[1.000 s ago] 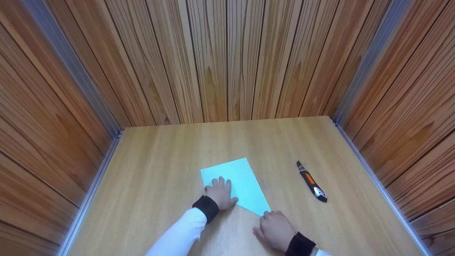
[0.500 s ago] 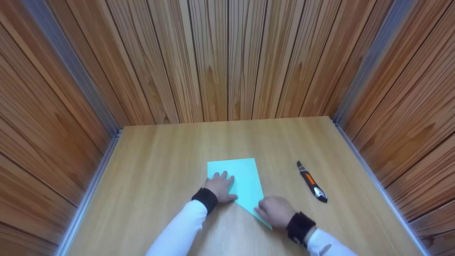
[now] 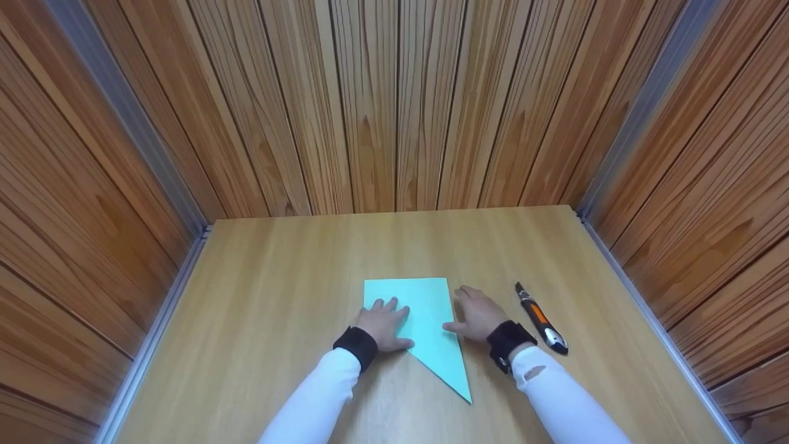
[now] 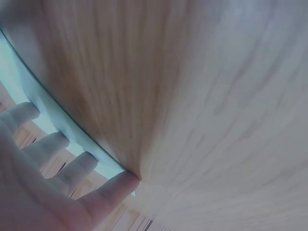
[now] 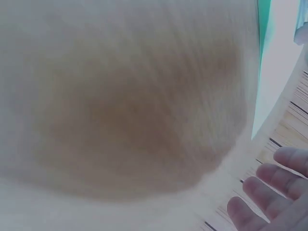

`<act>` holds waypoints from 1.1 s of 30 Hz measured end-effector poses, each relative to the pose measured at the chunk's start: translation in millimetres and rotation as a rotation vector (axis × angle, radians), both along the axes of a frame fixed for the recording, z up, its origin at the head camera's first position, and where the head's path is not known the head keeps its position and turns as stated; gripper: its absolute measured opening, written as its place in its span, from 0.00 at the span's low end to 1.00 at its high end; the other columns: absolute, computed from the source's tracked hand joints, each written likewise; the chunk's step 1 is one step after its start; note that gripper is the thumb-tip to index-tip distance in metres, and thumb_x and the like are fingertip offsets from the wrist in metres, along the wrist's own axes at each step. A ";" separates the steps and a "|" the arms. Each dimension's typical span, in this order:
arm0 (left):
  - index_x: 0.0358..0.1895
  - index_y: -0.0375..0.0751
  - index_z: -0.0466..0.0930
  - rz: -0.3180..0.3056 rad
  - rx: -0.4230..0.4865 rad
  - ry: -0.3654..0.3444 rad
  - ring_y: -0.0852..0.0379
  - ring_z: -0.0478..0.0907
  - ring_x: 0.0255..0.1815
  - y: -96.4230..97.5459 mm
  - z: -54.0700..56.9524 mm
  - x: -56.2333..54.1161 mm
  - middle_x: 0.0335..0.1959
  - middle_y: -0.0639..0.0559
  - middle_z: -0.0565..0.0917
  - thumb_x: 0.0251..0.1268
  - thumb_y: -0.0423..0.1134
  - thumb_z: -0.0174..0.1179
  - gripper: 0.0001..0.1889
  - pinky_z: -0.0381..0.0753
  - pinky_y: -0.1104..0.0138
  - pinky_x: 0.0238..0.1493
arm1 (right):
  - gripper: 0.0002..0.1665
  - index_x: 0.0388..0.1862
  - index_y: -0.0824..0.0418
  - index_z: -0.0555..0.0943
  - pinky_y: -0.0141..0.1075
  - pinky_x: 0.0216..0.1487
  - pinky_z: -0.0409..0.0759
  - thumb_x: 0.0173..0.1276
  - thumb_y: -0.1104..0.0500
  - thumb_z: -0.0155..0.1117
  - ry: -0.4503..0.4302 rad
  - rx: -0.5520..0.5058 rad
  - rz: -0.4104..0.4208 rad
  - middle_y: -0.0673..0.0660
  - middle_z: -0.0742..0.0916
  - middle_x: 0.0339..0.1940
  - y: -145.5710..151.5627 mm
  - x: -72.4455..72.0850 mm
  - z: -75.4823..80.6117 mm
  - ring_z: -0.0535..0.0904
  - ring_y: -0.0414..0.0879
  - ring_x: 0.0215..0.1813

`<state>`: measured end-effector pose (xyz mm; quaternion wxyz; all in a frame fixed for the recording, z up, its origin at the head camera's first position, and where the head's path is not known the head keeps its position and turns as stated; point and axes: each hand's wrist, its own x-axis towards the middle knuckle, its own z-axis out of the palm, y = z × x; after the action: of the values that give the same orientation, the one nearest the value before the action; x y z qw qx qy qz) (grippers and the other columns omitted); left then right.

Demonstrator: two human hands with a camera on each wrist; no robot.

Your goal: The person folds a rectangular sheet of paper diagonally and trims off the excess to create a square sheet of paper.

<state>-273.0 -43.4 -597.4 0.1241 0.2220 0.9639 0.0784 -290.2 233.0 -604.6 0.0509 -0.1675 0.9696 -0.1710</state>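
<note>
A folded sheet of turquoise paper (image 3: 425, 308) lies on the table, its near edge slanting down to a sharp point at the lower right. My left hand (image 3: 380, 325) rests on the paper's left side, fingers spread; the left wrist view shows its fingertips (image 4: 86, 159) along the paper's edge. On the other side, my right hand (image 3: 479, 314) is at the right edge, thumb over the paper and fingers extended beside it. In the right wrist view its fingers (image 5: 262, 197) are straight, with nothing between them, near a paper corner (image 5: 267, 96).
To the right of my right hand lies a utility knife (image 3: 542, 319) with a black and orange handle, blade end pointing away. Wood-plank walls (image 3: 394, 111) enclose the wooden table (image 3: 277, 277) at the back and sides.
The paper has turned so its far edge lies nearly level. My right hand has left the lower corner and moved up along the right edge, its fingers opening. My left hand stays on the paper.
</note>
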 end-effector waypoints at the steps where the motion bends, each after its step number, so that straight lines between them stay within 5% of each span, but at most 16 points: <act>1: 0.85 0.53 0.66 0.000 -0.009 -0.001 0.35 0.61 0.87 -0.2 0.3 -0.1 0.87 0.42 0.65 0.74 0.67 0.64 0.43 0.70 0.35 0.79 | 0.57 0.81 0.72 0.68 0.62 0.81 0.70 0.68 0.38 0.78 -0.013 0.008 0.003 0.76 0.73 0.81 -3.7 -2.7 -0.7 0.70 0.71 0.81; 10: 0.86 0.56 0.64 0.012 -0.034 -0.014 0.36 0.59 0.88 0.2 -5.9 -4.9 0.88 0.44 0.63 0.74 0.70 0.62 0.44 0.69 0.35 0.80 | 0.69 0.89 0.64 0.58 0.62 0.85 0.63 0.63 0.32 0.81 -0.131 0.073 -0.043 0.69 0.65 0.88 -29.5 -20.2 -4.3 0.61 0.67 0.88; 20: 0.87 0.56 0.63 0.022 -0.018 -0.012 0.36 0.58 0.89 -2.5 -23.8 -9.9 0.89 0.44 0.61 0.72 0.72 0.61 0.46 0.65 0.34 0.81 | 0.67 0.87 0.71 0.59 0.67 0.86 0.57 0.67 0.31 0.77 -0.120 0.141 0.016 0.70 0.66 0.88 -38.2 -32.7 -18.5 0.57 0.65 0.90; 29: 0.88 0.56 0.60 0.015 -0.034 -0.029 0.36 0.55 0.90 -2.7 -17.4 -6.1 0.90 0.44 0.59 0.75 0.71 0.58 0.45 0.63 0.34 0.82 | 0.64 0.87 0.69 0.59 0.67 0.87 0.56 0.69 0.35 0.78 -0.119 0.117 -0.006 0.70 0.68 0.87 -43.3 -25.6 -12.7 0.59 0.65 0.90; 33: 0.88 0.55 0.59 0.015 -0.048 -0.045 0.36 0.55 0.90 -2.0 -9.9 -2.5 0.90 0.44 0.58 0.76 0.70 0.58 0.45 0.63 0.35 0.83 | 0.63 0.88 0.66 0.59 0.62 0.86 0.61 0.67 0.42 0.82 -0.133 0.005 -0.051 0.68 0.72 0.85 -49.2 -21.7 -11.7 0.64 0.65 0.87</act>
<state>-275.5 -45.3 -607.3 0.1506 0.2101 0.9641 0.0609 -311.9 183.8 -616.3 0.1112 -0.1306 0.9685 -0.1804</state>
